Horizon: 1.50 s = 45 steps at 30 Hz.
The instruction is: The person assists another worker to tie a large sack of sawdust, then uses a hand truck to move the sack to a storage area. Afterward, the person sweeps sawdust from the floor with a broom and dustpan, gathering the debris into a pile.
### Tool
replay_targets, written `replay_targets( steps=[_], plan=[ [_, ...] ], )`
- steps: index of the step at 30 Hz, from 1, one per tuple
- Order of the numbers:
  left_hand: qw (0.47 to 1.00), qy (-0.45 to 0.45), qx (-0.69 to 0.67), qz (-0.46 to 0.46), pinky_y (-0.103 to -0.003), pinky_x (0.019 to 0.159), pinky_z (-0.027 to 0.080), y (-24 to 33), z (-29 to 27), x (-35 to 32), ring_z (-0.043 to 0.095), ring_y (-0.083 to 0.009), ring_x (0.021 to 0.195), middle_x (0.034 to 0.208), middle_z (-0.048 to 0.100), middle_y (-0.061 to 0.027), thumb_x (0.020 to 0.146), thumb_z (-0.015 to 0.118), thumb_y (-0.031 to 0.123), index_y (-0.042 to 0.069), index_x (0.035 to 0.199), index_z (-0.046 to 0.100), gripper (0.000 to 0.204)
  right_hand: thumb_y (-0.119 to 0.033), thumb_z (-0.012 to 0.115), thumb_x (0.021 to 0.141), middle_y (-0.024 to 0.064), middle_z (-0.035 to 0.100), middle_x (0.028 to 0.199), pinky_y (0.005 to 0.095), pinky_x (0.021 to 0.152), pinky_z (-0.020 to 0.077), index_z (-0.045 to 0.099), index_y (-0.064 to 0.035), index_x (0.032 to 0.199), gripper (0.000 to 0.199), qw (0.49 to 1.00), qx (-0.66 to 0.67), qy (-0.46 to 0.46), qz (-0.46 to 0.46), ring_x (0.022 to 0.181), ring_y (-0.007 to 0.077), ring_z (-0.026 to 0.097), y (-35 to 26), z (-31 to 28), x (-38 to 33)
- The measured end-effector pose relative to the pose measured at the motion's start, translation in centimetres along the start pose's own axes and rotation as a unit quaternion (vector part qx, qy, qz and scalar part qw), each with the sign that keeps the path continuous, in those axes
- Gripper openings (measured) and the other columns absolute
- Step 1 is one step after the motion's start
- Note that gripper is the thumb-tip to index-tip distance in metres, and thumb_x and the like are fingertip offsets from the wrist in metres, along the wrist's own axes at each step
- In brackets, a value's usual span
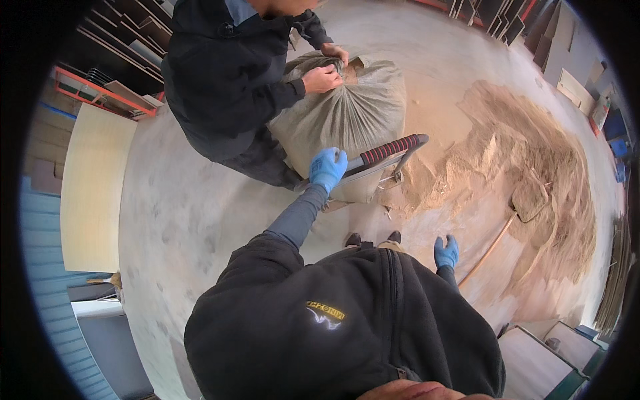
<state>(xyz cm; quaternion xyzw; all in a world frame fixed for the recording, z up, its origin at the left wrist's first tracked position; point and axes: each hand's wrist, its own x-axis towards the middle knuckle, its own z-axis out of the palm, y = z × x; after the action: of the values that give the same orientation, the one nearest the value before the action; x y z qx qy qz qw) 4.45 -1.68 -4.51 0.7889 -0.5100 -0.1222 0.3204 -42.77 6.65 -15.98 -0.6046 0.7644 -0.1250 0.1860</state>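
My left hand point(328, 169), in a blue glove, is closed round the handle bar of a hand truck point(393, 151). The bar has a black grip with red stripes at its right end. Just beyond it stands a big, full, grey-green woven sack point(360, 117), its mouth gathered at the top. A co-worker's two bare hands pinch the gathered cloth of the sack there. My right hand point(446, 253), also blue-gloved, hangs at my right side with thumb and fingers apart, holding nothing. The lower part of the hand truck is partly hidden behind my arm and the bar.
A co-worker in dark clothes point(213, 87) leans over the sack from the left. A wide heap of sawdust point(490, 147) covers the floor at right, with a shovel point(493, 245) lying on it. Racks of boards point(120, 40) stand at far left, near a pale panel point(97, 190).
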Motion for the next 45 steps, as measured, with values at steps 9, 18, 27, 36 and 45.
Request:
replay_targets(
  steps=[9, 18, 27, 36, 45],
  plan=[
    [0.999, 0.023, 0.030, 0.016, -0.048, 0.080, 0.051, -0.5, 1.3, 0.0, 0.065, -0.0411, 0.088, 0.091, 0.069, -0.0229, 0.089, 0.051, 0.032, 0.003, 0.086, 0.071, 0.035, -0.045, 0.059, 0.089, 0.0228, 0.070, 0.115, 0.0404, 0.098, 0.0480, 0.067, 0.0036, 0.117, 0.057, 0.938, 0.051, -0.182, 0.290, 0.111, 0.0327, 0.065, 14.2, 2.0, -3.4],
    [0.995, 0.020, 0.094, -0.013, -0.050, 0.080, 0.051, 0.3, 1.7, -1.2, 0.065, -0.0422, 0.086, 0.090, 0.068, -0.0230, 0.092, 0.050, 0.037, 0.003, 0.082, 0.070, 0.041, -0.044, 0.062, 0.089, 0.0181, 0.073, 0.104, 0.0377, 0.089, 0.0513, 0.069, 0.0023, 0.113, 0.053, 0.947, 0.081, -0.208, 0.231, 0.100, 0.0262, 0.068, 16.5, 0.0, -1.1],
    [0.994, 0.000, 0.111, -0.027, -0.050, 0.083, 0.050, -0.6, 2.5, -1.2, 0.065, -0.0420, 0.091, 0.093, 0.068, -0.0240, 0.093, 0.048, 0.044, 0.004, 0.085, 0.071, 0.046, -0.046, 0.062, 0.087, 0.0202, 0.072, 0.111, 0.0379, 0.095, 0.0501, 0.071, 0.0013, 0.111, 0.054, 0.951, 0.064, -0.237, 0.187, 0.109, 0.0294, 0.067, 16.7, -0.6, 1.6],
    [0.992, -0.015, 0.118, -0.032, -0.050, 0.083, 0.051, -0.8, 2.5, -0.6, 0.066, -0.0428, 0.089, 0.095, 0.068, -0.0236, 0.094, 0.046, 0.045, 0.004, 0.086, 0.071, 0.048, -0.045, 0.063, 0.086, 0.0189, 0.073, 0.110, 0.0379, 0.095, 0.0504, 0.071, -0.0007, 0.113, 0.053, 0.955, 0.044, -0.236, 0.175, 0.109, 0.0284, 0.068, 14.7, -1.9, 2.1],
    [0.994, -0.018, 0.101, -0.027, -0.051, 0.081, 0.051, -0.7, 2.1, -0.5, 0.066, -0.0422, 0.087, 0.092, 0.069, -0.0228, 0.094, 0.046, 0.044, 0.005, 0.085, 0.072, 0.047, -0.044, 0.064, 0.087, 0.0179, 0.073, 0.108, 0.0377, 0.094, 0.0509, 0.071, -0.0009, 0.113, 0.051, 0.947, 0.071, -0.260, 0.176, 0.105, 0.0274, 0.069, 12.9, -0.5, 2.5]
  ],
)
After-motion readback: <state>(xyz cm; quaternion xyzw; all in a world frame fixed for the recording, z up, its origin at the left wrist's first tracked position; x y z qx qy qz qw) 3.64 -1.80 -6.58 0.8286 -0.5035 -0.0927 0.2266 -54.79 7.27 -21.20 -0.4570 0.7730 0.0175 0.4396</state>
